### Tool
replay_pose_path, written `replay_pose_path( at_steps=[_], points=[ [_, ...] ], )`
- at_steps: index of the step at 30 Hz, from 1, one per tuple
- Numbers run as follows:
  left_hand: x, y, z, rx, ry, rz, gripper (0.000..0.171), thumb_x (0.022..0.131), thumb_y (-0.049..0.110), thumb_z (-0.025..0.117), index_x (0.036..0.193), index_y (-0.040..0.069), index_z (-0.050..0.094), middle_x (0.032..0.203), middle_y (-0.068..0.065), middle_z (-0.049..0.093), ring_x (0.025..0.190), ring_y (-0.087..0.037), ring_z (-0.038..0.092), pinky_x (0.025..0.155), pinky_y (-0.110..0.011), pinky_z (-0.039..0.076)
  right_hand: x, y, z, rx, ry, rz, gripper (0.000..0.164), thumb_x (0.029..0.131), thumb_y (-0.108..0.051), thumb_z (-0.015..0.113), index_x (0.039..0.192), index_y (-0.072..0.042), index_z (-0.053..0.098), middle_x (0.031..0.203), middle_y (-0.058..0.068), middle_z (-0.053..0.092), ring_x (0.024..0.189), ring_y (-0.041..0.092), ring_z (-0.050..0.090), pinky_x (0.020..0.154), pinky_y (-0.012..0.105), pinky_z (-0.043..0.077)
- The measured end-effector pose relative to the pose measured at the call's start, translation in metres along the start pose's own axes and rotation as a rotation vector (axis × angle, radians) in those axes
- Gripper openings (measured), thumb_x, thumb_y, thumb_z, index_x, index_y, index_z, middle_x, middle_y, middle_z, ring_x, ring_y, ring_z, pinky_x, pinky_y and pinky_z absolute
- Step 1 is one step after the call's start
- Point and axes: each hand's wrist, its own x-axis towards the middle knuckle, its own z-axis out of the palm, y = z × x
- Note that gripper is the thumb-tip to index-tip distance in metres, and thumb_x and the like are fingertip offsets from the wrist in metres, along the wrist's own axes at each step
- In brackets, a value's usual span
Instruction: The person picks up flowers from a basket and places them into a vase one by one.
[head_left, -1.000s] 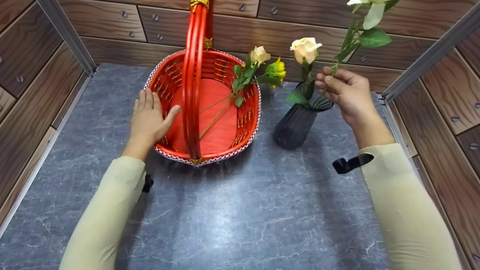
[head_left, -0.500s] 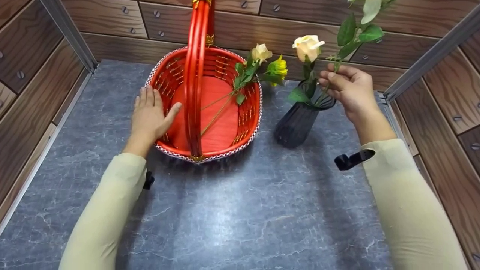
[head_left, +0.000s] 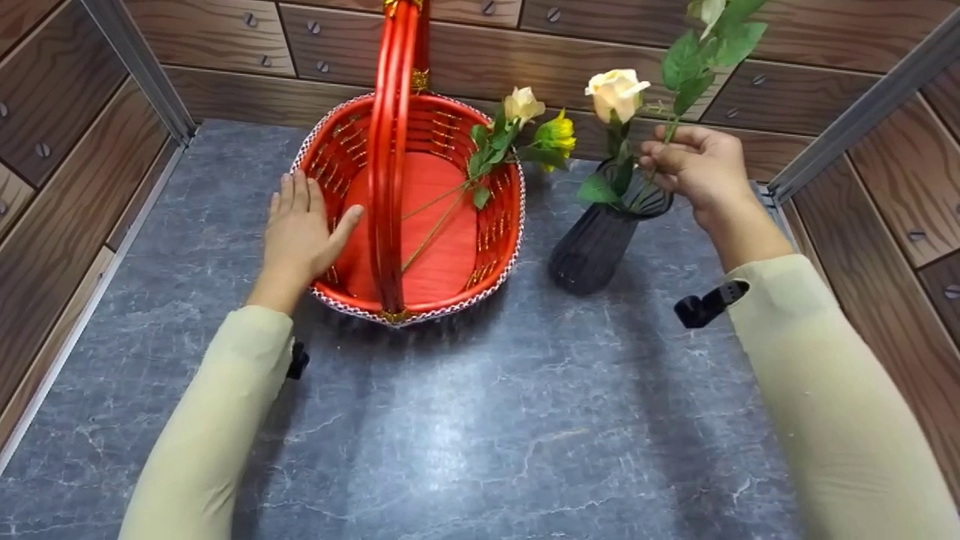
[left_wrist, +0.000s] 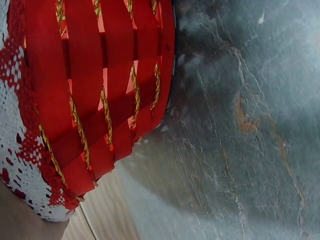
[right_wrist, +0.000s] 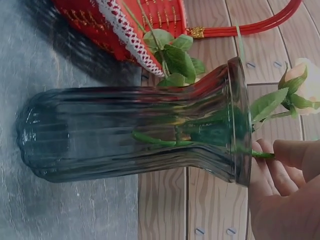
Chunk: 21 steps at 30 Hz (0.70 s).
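Head view: Pinching a leafy stem [head_left: 682, 64] in the right hand [head_left: 709, 172], above the glass vase [head_left: 587, 259] at right.
Resting the left hand [head_left: 298, 229], straight-fingered with thumb spread, on the left rim of the red basket [head_left: 450, 277]. Left wrist view: along the basket's woven wall; cannot tell finger pose. Right wrist view: pinched between thumb and fingers, just beside the vase's mouth. Probably light and springy; best held low, clear of glass likely slick and breakable.

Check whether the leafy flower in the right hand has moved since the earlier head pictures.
Yes. In the head view, the upper part of the leafy flower has swung leftward, judged against the wood-patterned wall behind it.
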Motion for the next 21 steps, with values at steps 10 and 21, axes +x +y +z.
replay_pose_path(
  at_steps=[10,21],
  points=[
    [0.001,0.001,-0.002,0.003,0.001,0.003,0.103,0.096,0.074,0.018,0.155,-0.010,0.013,0.163,-0.029,0.004,0.152,-0.043,-0.004,0.123,-0.054,0.001,0.003,-0.011,0.002,-0.208,-0.023,0.061,0.015,0.094,0.000,0.064,0.109,-0.003,0.067,0.089,0.002,0.075,0.082,0.013,0.072,0.071,0.022,0.059],
    [0.000,0.001,0.000,-0.006,0.014,0.009,0.101,0.097,0.072,0.022,0.154,-0.011,0.015,0.163,-0.030,0.006,0.152,-0.043,-0.002,0.123,-0.055,0.003,0.004,-0.013,-0.003,-0.258,-0.072,0.090,0.018,0.094,0.004,0.061,0.111,0.007,0.059,0.088,0.003,0.074,0.083,0.013,0.073,0.076,0.027,0.060]
  ],
)
